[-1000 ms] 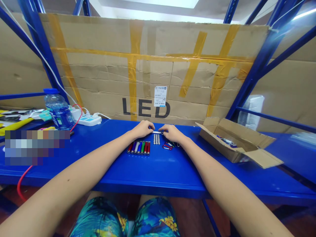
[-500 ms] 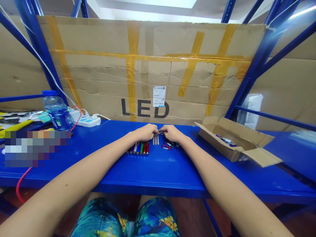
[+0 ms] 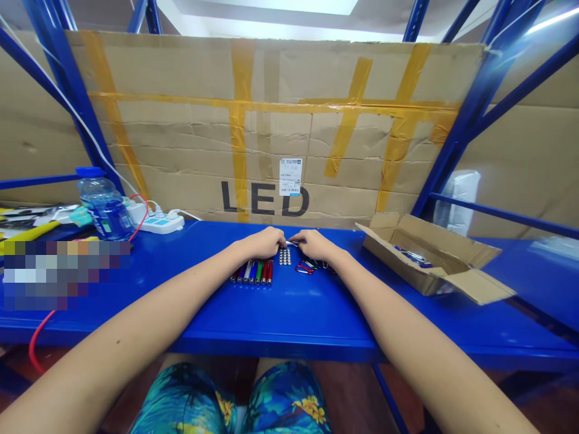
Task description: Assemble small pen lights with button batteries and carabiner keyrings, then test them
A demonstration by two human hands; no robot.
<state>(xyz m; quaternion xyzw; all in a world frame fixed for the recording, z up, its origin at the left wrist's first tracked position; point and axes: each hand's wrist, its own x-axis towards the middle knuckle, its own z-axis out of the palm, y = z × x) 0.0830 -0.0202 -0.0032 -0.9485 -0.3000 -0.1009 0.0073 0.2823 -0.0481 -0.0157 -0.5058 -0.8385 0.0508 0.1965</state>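
My left hand [image 3: 268, 242] is closed, its fingertips bent down at the far end of a block of small silver discs [image 3: 284, 257], like button cells; what it grips, if anything, is hidden. Just to its right, my right hand [image 3: 313, 244] pinches close to a small shiny silver piece [image 3: 292, 243], too small to name. A row of slim coloured metal tubes [image 3: 253, 272], red, green, blue and silver, lies below my left wrist. Several carabiners [image 3: 307, 266], one of them red, lie below my right hand, partly covered by it.
An open cardboard box [image 3: 416, 265] with small items stands on the right of the blue table [image 3: 280, 319]. At left are a water bottle [image 3: 106, 208], a white power strip [image 3: 163, 223] and a red cable [image 3: 38, 331]. A large cardboard sheet [image 3: 194, 150] rises behind.
My left fingertips have drawn slightly left, away from my right hand. The silver piece between the hands shows more clearly. The discs, tubes and carabiners lie as before.
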